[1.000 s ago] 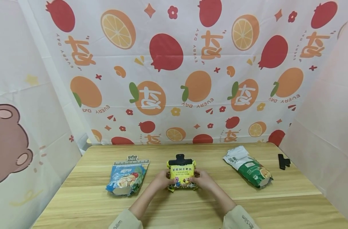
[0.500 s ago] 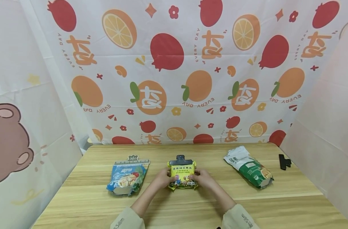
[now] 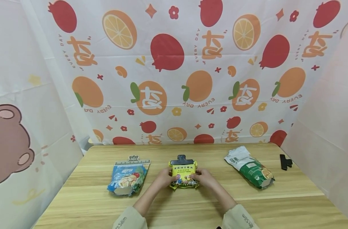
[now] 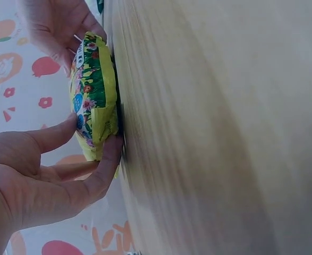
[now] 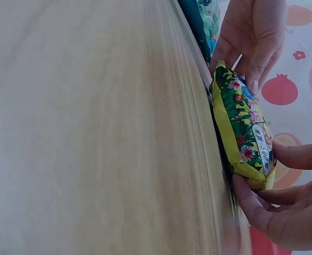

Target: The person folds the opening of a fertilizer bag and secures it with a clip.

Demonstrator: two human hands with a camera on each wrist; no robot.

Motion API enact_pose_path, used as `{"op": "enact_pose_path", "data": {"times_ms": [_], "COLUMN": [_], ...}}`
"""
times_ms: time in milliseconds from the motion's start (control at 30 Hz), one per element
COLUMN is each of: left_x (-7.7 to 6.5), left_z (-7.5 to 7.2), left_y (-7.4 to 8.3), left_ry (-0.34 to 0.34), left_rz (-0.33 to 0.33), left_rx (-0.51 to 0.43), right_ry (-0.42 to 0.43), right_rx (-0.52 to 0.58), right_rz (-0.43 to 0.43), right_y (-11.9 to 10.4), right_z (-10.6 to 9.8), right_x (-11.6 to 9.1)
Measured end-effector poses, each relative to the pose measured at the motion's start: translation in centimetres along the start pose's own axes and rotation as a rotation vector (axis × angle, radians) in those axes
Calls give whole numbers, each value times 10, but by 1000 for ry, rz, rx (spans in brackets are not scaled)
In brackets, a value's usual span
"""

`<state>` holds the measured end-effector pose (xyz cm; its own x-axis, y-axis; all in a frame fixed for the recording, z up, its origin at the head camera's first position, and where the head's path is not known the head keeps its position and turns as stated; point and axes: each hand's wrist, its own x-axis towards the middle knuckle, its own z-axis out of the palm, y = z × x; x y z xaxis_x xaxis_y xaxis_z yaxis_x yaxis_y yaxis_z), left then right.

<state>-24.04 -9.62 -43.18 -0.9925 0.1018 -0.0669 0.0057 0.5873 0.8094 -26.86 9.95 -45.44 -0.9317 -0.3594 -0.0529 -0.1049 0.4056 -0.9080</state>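
Observation:
A small yellow fertilizer bag (image 3: 186, 174) lies in the middle of the wooden table in the head view. Across its top sits a black bag clip (image 3: 181, 162). My left hand (image 3: 164, 179) grips the bag's left side, thumb on the printed front. From the right, my right hand (image 3: 206, 179) holds the opposite side in the same way. In the left wrist view the left thumb is on the front of the bag (image 4: 94, 87) and fingers reach beneath its edge. Likewise, the right wrist view shows right thumb and fingers pinching the bag's edge (image 5: 241, 127).
On the left lies a blue bag (image 3: 128, 179) with a decorated clip (image 3: 132, 161) along its top. A green and white bag (image 3: 252, 169) lies at the right, its white end folded over. Near the table's right edge is a loose black clip (image 3: 285, 162). A fruit-print curtain (image 3: 168, 95) hangs behind the table.
Both hands keep their hold on the yellow fertilizer bag, which has shifted very slightly right in the head view. The other bags and the loose clip stay in place.

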Motion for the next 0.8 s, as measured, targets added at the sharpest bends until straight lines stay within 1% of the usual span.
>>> {"op": "enact_pose_path", "data": {"times_ms": [167,600,733,800], "left_x": [1,3,2,1], "left_z": [1,2,3,4], "left_y": [-1,-1,1,2], "left_ry": [1,14,33,57], "left_rz": [-2,-6,-12,-4], "left_rx": [-2,-4,12,37], "right_ry": [2,-4,-8,-10], "right_rx": [-18,-17,2,28], "right_rz": [10,7,6,8], "right_y": [-1,-3,-3,-1], "right_z": [-1,-3,-4,-5], "right_x": [-1,-2,-3,-4]}}
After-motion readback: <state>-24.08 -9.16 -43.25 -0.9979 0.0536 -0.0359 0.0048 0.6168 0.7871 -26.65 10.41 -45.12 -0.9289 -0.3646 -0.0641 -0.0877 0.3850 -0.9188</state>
